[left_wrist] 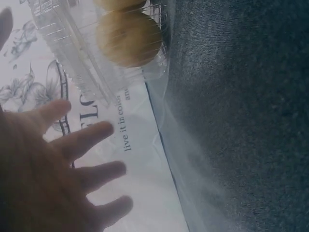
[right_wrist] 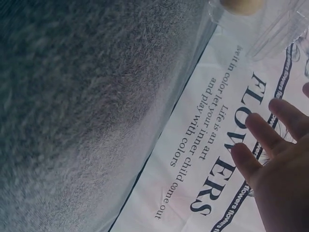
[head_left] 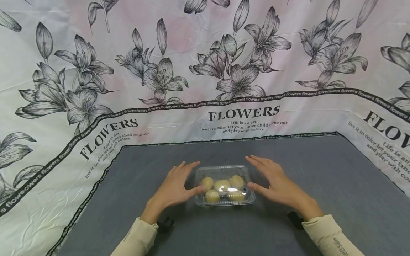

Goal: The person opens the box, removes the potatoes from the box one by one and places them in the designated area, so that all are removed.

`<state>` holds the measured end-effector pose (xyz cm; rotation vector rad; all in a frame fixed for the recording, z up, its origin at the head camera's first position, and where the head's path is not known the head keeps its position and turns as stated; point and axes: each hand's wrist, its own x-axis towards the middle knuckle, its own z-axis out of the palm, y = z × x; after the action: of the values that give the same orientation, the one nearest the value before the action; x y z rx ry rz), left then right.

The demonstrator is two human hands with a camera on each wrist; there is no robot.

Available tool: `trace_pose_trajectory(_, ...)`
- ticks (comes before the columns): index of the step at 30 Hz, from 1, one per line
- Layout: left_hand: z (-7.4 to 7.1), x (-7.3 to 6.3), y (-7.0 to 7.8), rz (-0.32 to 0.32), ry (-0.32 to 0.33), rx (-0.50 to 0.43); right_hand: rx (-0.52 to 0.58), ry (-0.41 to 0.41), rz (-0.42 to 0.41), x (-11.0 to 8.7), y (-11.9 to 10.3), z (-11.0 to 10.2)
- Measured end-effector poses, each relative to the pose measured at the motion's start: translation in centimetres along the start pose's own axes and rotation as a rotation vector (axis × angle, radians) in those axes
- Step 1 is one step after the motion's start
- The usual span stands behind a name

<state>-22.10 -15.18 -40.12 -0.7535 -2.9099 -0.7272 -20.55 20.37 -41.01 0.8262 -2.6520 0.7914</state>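
Observation:
A clear plastic clamshell box sits on the grey table, its lid down, with several round pale-yellow fruits inside. To its left is my left hand, fingers spread; its thumb tip overlaps the box's side, and whether it touches I cannot tell. My right hand mirrors it on the other side, thumb by the box's right edge. In the left wrist view, the left fingers reach out beside the box, apart from it. The right wrist view shows the right fingers extended, holding nothing, with the box's corner above.
Grey cloth covers the table. A white curtain printed with flowers and lettering rises behind the table and along both sides. Dark wrist straps show below both hands near the sleeves.

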Motion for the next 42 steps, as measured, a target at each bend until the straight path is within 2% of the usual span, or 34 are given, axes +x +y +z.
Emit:
trace_pose_trajectory(5,0.3,0.0,0.0,-0.011,-0.09,-0.03,0.004,-0.058,0.014,-0.2,-0.1,0.2)
trace_pose_trajectory(13,0.3,-0.3,0.2,-0.054,-0.187,-0.072,0.061,-0.141,0.051,-0.4,-0.3,0.7)
trace_pose_trajectory(21,0.4,-0.4,-0.3,0.003,-0.256,-0.127,0.088,-0.187,0.038,-0.6,-0.1,1.3)
trace_pose_trajectory(27,0.6,-0.3,-0.8,0.033,-0.267,-0.134,0.1,-0.194,0.045,-0.6,0.0,1.5)
trace_pose_trajectory(42,0.6,0.0,-0.6,0.017,-0.252,-0.151,0.172,-0.218,0.102,-0.5,0.2,1.4)
